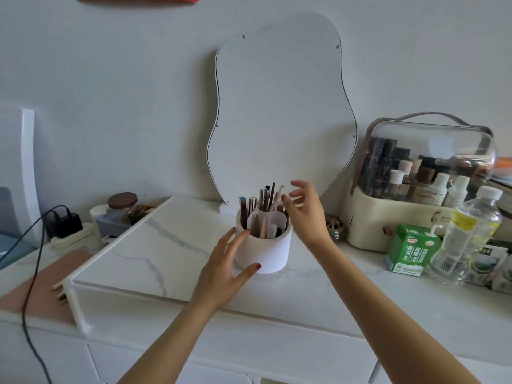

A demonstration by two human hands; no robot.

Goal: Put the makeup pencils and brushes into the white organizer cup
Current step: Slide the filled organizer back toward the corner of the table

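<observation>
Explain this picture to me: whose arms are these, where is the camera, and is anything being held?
There is no machine here. A person wears a camera on the head, so you look forward and down along both bare arms. The left hand rests open against the side of a white cup that stands on a marbled table. The right hand hovers open by the pencils and brushes that stick up out of the cup; neither hand seems to hold anything. Behind stands a wavy mirror. To the right are a clear-lidded case of cosmetics, a green carton and a bottle.
</observation>
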